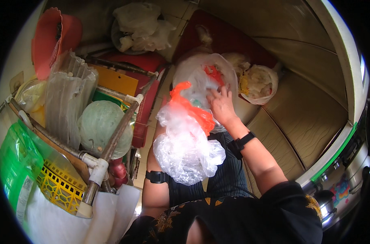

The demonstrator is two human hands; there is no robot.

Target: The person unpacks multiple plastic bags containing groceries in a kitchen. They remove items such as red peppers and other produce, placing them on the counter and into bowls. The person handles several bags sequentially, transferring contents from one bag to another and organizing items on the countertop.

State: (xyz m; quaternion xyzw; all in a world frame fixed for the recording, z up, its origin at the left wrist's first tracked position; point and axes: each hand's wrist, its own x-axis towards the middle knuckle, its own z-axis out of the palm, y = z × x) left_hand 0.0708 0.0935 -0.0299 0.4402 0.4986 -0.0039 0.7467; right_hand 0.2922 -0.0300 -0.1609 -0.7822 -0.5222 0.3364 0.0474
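My left hand (164, 101) is mostly hidden behind a bundle of crumpled clear plastic bags (188, 158), with only a bit of finger showing at the side. The bundle is held up over my lap. An orange-red plastic bag (192, 111) lies along its far side. My right hand (223, 105) reaches into the mouth of a large translucent white plastic bag (188, 71), its fingers bent against the plastic. Whether they pinch anything is unclear. Inside that bag, another red bag (214, 73) and a patch of green show.
A smaller bag of crumpled plastic (259, 84) stands right of the large one. At left, a pipe-frame rack (119, 131) holds a pale green gourd (101, 126) and a yellow plastic basket (60, 186). Beyond is a basin heaped with plastic bags (139, 27). A padded panel (294, 122) lies at right.
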